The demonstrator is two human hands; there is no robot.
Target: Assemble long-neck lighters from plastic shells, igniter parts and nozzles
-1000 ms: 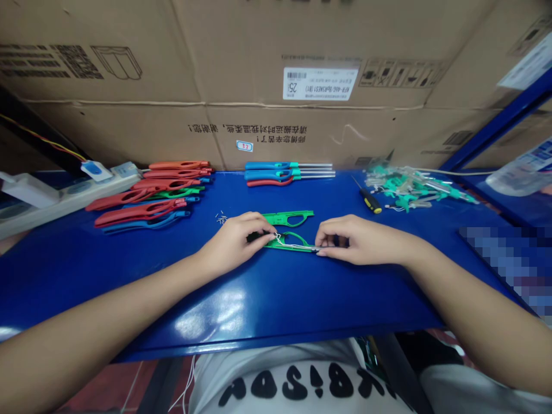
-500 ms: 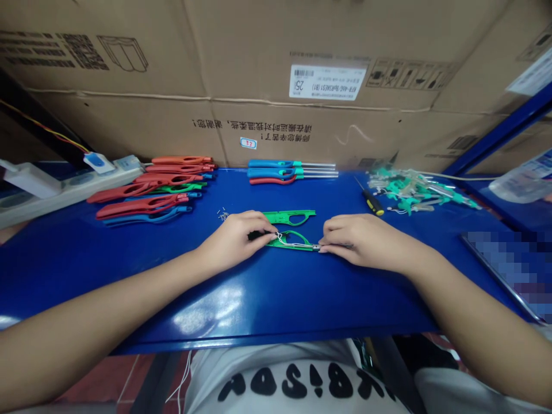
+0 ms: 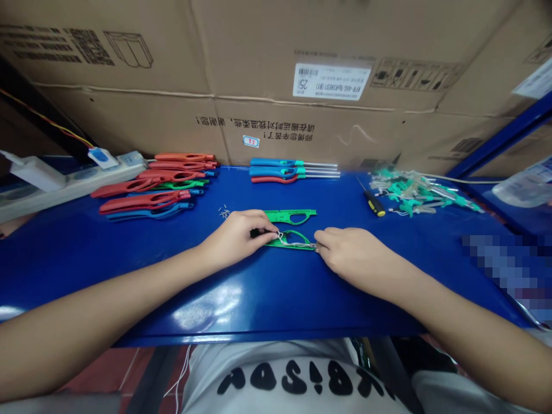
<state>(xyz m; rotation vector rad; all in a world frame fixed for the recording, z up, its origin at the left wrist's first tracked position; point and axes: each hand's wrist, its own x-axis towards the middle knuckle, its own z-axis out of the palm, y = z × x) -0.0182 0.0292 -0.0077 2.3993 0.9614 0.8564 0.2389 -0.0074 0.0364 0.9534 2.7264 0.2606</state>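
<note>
A green plastic handle shell (image 3: 297, 238) lies flat on the blue table (image 3: 276, 293), with a white wire and metal part laid in it. My left hand (image 3: 236, 236) pinches the shell's left end, fingers closed on the wire there. My right hand (image 3: 351, 253) is closed on the shell's right end, where the metal tube sits under the fingers. A second green shell half (image 3: 290, 215) lies just behind, untouched.
Red, blue and green handle shells (image 3: 150, 187) are piled at the back left beside a white power strip (image 3: 64, 184). Finished blue and red lighters (image 3: 293, 171) lie at the back centre. A yellow-handled screwdriver (image 3: 373, 202) and teal inner parts (image 3: 414, 190) lie right. Cardboard boxes (image 3: 276, 75) wall the back.
My right hand has slid left along the shell, closing in on its right end. The left hand has stayed in place.
</note>
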